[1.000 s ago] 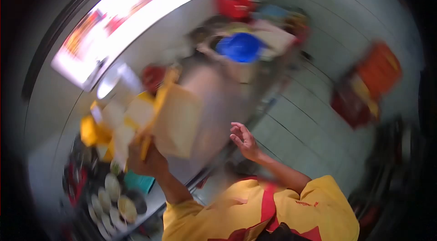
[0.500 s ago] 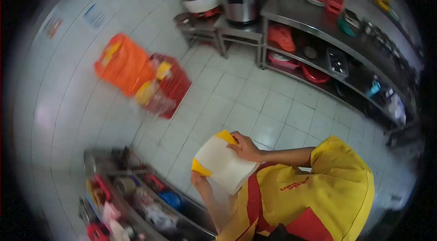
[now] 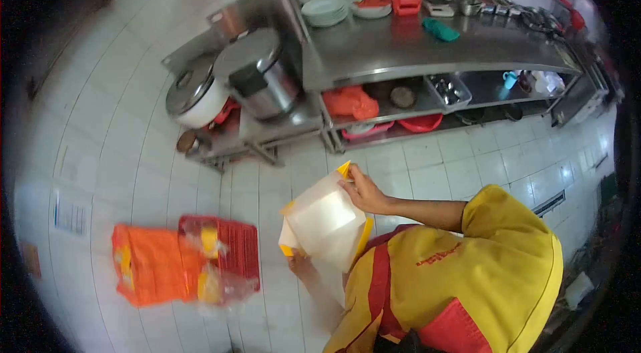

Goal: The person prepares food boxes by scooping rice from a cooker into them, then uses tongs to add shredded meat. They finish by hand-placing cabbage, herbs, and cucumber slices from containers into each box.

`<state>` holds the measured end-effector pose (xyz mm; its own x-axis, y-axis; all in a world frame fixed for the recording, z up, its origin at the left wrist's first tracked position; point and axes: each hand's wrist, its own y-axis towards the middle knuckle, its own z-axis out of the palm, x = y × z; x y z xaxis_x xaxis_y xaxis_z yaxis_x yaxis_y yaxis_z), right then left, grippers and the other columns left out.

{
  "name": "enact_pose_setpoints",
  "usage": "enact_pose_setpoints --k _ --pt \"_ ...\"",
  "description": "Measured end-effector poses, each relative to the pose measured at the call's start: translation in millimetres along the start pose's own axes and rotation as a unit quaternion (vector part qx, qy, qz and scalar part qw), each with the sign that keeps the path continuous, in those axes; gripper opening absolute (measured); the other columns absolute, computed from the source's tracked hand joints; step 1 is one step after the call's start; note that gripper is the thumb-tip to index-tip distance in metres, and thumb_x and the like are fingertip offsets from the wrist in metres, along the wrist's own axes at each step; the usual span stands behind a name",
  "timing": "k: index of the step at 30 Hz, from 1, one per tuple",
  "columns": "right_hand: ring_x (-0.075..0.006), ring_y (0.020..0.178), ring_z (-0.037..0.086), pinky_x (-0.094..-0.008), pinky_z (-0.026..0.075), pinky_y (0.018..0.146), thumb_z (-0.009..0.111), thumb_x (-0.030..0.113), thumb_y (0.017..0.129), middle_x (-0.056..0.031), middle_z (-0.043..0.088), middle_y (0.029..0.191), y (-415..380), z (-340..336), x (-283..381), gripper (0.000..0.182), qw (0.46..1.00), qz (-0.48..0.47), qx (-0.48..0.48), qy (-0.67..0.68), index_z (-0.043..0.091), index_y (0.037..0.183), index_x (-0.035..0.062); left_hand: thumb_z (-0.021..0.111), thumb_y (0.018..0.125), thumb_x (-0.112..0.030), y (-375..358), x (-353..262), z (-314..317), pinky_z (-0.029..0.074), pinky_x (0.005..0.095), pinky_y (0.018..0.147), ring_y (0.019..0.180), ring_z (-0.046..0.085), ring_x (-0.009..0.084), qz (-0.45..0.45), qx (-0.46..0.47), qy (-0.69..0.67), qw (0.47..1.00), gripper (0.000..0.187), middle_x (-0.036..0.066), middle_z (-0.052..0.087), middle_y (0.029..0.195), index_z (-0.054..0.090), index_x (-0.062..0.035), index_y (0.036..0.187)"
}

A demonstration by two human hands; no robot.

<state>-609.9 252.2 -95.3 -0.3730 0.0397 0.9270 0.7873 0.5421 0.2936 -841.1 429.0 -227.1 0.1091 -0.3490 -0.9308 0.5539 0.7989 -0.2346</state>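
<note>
Steel desk (image 3: 427,53) spans the back wall, and below it, held at chest height, is a stack of white paper bags with yellow edges (image 3: 325,221). Right hand (image 3: 362,189) pinches the stack's top corner; left hand (image 3: 304,263) grips it from underneath.

head cam | looks steeply down over own torso | hands close | steel counter (image 3: 427,46) farther off

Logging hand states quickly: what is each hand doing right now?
Left hand: under the stack of white and yellow paper boxes, holding it; grip mostly hidden.
Right hand: closed on the stack's top edge.
</note>
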Motion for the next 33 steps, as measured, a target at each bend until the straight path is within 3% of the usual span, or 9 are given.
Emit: enact_pose_setpoints --k 8,10,18,21,22,24,27,31,33 --pt "-0.0379 0.084 0.06 -0.0439 0.044 0.067 0.049 0.017 0.092 -0.0224 0.059 0.094 191.5 -216.7 -75.4 0.028 0.869 -0.075 -0.457 -0.177 0.039 0.114 0.0016 0.052 0.094 -0.022 223.1 -110.6 222.9 0.045 0.0289 0.081 0.094 0.054 0.0132 0.131 0.208 0.014 0.969 0.025 0.004 0.057 0.104 0.05 -0.0039 0.112" --pt "-0.0303 0.086 0.059 -0.0347 0.045 0.076 0.05 0.013 0.092 -0.0216 0.057 0.097 235.4 -280.0 -90.7 0.032 0.874 0.078 -0.43 -0.213 0.038 0.118 -0.0006 0.052 0.094 -0.021 267.4 -115.8 285.0 0.044 0.0278 0.08 0.093 0.054 0.0121 0.112 0.229 0.029 0.966 0.024 0.002 0.057 0.102 0.051 -0.0045 0.111" --pt "-0.0396 0.101 0.052 -0.0417 0.04 0.087 0.052 0.017 0.09 -0.0281 0.05 0.113 431.6 -458.0 -270.1 0.041 0.847 0.0 -0.386 -0.365 0.038 0.122 -0.0042 0.051 0.094 -0.025 374.7 -92.9 569.4 0.043 0.0252 0.073 0.083 0.05 0.0098 0.094 0.308 -0.051 0.945 0.024 0.0 0.054 0.092 0.052 -0.0065 0.11" --pt "-0.0402 0.115 0.042 -0.042 0.032 0.097 0.054 0.024 0.089 -0.0278 0.042 0.123 447.6 -425.6 -230.9 0.053 0.81 -0.029 -0.38 -0.446 0.036 0.126 -0.0081 0.056 0.092 -0.022 391.9 -77.5 630.5 0.044 0.0232 0.076 0.086 0.053 0.01 0.076 0.317 -0.001 0.945 0.025 0.0 0.056 0.096 0.052 -0.0069 0.111" --pt "-0.0405 0.099 0.051 -0.0446 0.04 0.088 0.056 0.029 0.087 -0.0275 0.051 0.105 441.9 -395.3 -203.3 0.052 0.876 -0.02 -0.361 -0.32 0.041 0.121 -0.0068 0.056 0.092 -0.022 401.2 -72.5 646.5 0.044 0.0232 0.076 0.086 0.053 0.01 0.071 0.312 0.001 0.948 0.025 0.0 0.056 0.096 0.052 -0.0069 0.111" --pt "-0.0386 0.102 0.053 -0.0445 0.042 0.086 0.052 0.038 0.09 -0.0281 0.05 0.11 429.6 -349.8 -184.4 0.056 0.937 0.179 -0.207 -0.215 0.039 0.122 -0.0062 0.056 0.092 -0.022 420.6 -51.2 668.5 0.045 0.0239 0.076 0.086 0.053 0.0119 0.043 0.362 -0.01 0.931 0.025 0.0 0.056 0.096 0.052 -0.0072 0.112" --pt "-0.0344 0.1 0.056 -0.0422 0.043 0.088 0.048 0.045 0.091 -0.0261 0.052 0.11 422.1 -323.8 -226.9 0.062 0.92 0.363 -0.14 -0.032 0.037 0.126 -0.0046 0.056 0.092 -0.023 443.0 -30.2 687.3 0.046 0.0271 0.078 0.088 0.055 0.0145 -0.014 0.369 0.0 0.929 0.025 0.002 0.058 0.099 0.053 -0.0074 0.112" --pt "-0.0281 0.091 0.059 -0.0399 0.049 0.077 0.048 0.049 0.09 -0.0226 0.053 0.109 413.6 -315.3 -273.5 0.066 0.941 0.286 -0.157 0.088 0.034 0.128 -0.0028 0.056 0.091 -0.021 433.1 -71.1 725.1 0.046 0.0306 0.083 0.093 0.055 0.0173 0.035 0.42 -0.052 0.905 0.027 0.005 0.058 0.103 0.053 -0.0074 0.114" --pt "-0.0273 0.098 0.057 -0.0362 0.052 0.074 0.051 0.046 0.09 -0.0175 0.045 0.122 416.4 -319.4 -282.9 0.066 0.889 0.274 -0.146 0.335 0.028 0.132 -0.0006 0.057 0.09 -0.019 446.5 -84.3 720.0 0.044 0.0324 0.088 0.098 0.055 0.0182 0.004 0.392 -0.036 0.919 0.029 0.006 0.058 0.108 0.051 -0.007 0.116"
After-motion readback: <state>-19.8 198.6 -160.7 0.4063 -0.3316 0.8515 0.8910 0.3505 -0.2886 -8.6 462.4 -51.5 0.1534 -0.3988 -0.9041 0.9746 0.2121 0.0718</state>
